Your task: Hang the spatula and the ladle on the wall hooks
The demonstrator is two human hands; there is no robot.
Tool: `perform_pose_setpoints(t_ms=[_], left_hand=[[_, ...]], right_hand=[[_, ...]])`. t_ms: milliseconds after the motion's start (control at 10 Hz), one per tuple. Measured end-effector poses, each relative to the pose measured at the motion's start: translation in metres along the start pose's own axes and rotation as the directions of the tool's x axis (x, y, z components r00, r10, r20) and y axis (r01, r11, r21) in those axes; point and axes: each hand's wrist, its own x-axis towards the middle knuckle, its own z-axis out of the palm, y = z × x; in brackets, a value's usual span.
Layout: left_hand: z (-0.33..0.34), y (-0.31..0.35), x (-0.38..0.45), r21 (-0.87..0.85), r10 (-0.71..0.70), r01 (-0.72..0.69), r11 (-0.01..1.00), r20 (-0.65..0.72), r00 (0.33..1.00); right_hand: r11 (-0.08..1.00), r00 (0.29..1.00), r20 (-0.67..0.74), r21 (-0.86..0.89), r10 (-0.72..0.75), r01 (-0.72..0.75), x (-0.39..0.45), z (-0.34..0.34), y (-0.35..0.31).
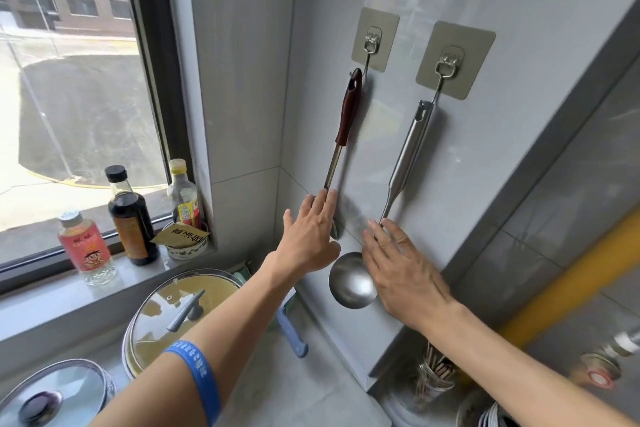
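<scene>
While both utensils hang from the tiled wall, the two forearms reach up and forward from the bottom edge of the view, palms turned toward the wall. The left hand (310, 236) is flat, fingers extended and close together, thumb spread to the left; its fingertips (327, 199) lie over the lower metal shaft of the spatula (346, 121), whose blade is hidden behind the hand. Whether the fingers press the shaft or only rest before it cannot be told; nothing is clasped. A blue wristband (199, 380) circles the left forearm. The right hand (403, 274) is likewise spread open, fingers pointing up and to the left, its fingertips at the base of the ladle (405, 163) handle and its edge beside the ladle bowl (351, 281); it grasps nothing.

The spatula hangs by the hole in its dark red-brown grip from the left hook (372, 40), long axis near vertical, leaning slightly, handle end up. The ladle hangs from the right hook (446, 62) by the slot in its steel handle, its axis parallel to the spatula's, bowl lowest and open face toward the camera. The two utensils are side by side and apart.

On the windowsill (145, 279) to the left stand three bottles (130, 218). Below, two glass pot lids (180, 315) lie under the left arm.
</scene>
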Motion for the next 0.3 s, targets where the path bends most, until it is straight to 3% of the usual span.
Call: perform_pose_setpoints(t_ms=[200, 300], left_hand=[[-0.008, 0.002, -0.006, -0.032, 0.011, -0.011, 0.999, -0.01, 1.0], [-0.018, 0.007, -0.04, -0.174, -0.015, 0.001, 0.985, -0.08, 0.997]], right_hand=[[0.999, 1.0, 0.013, 0.044, -0.015, 0.015, -0.003, -0.004, -0.006], [0.966, 0.995, 0.021, 0.24, 0.098, -0.1, -0.026, -0.022, -0.017]])
